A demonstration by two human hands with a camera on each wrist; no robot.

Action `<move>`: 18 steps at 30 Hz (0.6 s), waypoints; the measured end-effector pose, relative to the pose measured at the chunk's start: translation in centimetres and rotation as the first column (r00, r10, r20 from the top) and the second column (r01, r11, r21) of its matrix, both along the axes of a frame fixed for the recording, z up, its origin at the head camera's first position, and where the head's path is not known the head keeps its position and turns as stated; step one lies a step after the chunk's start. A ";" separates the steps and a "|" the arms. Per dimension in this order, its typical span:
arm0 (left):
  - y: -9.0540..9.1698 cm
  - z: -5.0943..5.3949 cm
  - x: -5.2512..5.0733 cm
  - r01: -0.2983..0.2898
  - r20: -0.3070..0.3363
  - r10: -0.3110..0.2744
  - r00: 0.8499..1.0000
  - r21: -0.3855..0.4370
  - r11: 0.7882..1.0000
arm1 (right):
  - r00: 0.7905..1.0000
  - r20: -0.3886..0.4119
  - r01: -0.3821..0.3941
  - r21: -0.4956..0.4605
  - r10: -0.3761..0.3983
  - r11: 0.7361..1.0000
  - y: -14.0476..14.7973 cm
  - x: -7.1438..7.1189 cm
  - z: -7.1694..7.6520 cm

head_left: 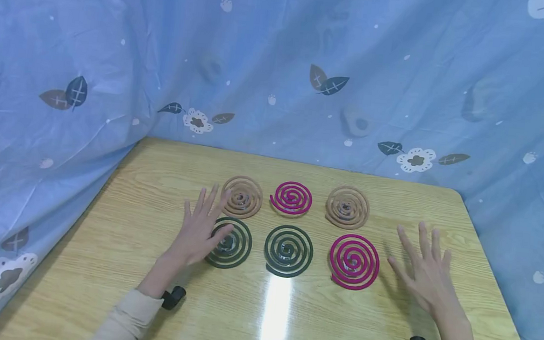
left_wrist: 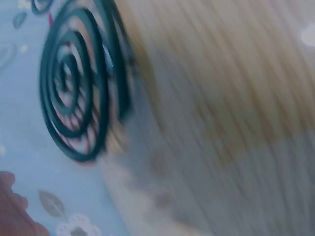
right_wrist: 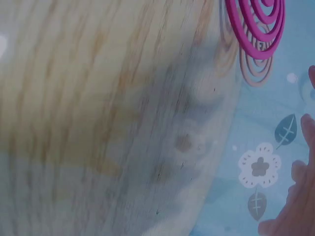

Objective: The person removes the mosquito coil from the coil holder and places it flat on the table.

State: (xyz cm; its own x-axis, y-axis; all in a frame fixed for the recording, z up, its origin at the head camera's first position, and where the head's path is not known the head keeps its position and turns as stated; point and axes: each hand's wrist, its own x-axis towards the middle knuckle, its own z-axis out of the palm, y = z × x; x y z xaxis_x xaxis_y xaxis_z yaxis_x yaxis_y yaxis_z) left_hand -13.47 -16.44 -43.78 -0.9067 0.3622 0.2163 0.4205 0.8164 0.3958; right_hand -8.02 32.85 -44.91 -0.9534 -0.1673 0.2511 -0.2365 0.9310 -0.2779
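Note:
Mosquito coils lie in two rows on the wooden table. My left hand (head_left: 195,236), fingers spread, is over the left side of the front-left dark green coil (head_left: 229,246), partly covering it; its fingertips reach in front of the back-left tan coil (head_left: 242,197). Beside that green coil is another dark green coil (head_left: 288,251). Spread and holding nothing, my right hand (head_left: 428,275) is to the right of the front magenta coil (head_left: 353,261), apart from it. The back row also has a smaller magenta coil (head_left: 291,197) and a second tan coil (head_left: 347,207).
The wooden table (head_left: 260,309) has a bright glare streak in front of the middle coil. Blue patterned cloth (head_left: 271,72) hangs behind the table and along both sides. Each wrist wears a black device (head_left: 173,297). Small clear stands show at the coils' centres.

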 end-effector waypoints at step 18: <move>5.2 0.6 1.0 0.151 -0.058 -0.145 0.988 0.116 0.982 | 0.981 0.130 -0.095 -0.341 0.146 0.935 -1.4 1.1 0.9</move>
